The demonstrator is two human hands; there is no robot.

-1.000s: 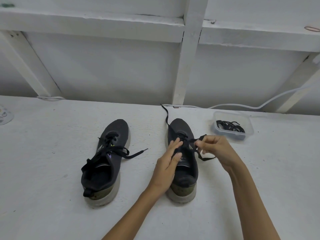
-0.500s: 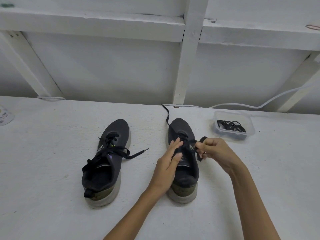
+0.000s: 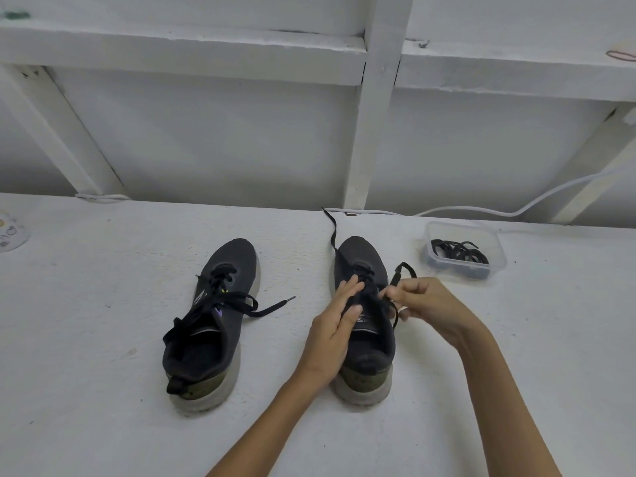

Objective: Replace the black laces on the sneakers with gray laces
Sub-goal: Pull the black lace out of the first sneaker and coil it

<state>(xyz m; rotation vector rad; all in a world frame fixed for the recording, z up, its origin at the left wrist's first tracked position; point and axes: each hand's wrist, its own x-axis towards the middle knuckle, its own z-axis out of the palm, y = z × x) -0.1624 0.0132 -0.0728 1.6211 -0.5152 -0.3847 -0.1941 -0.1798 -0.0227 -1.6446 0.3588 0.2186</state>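
Black lace pinched in right hand; lace-filled container just beyond.

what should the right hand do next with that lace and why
Probably pull the lace free of its eyelet, out to the right. The right hand pinches it beside the shoe, the crossings nearer the toe are laced, and the left hand lies flat on the shoe, steadying it.

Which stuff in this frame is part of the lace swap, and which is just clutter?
Job: right sneaker, its black lace pinched by right hand, left hand resting on it; left sneaker; clear tub of dark-looking laces.
Clutter: white cable, rubber band on the shelf, clear item at far left edge.
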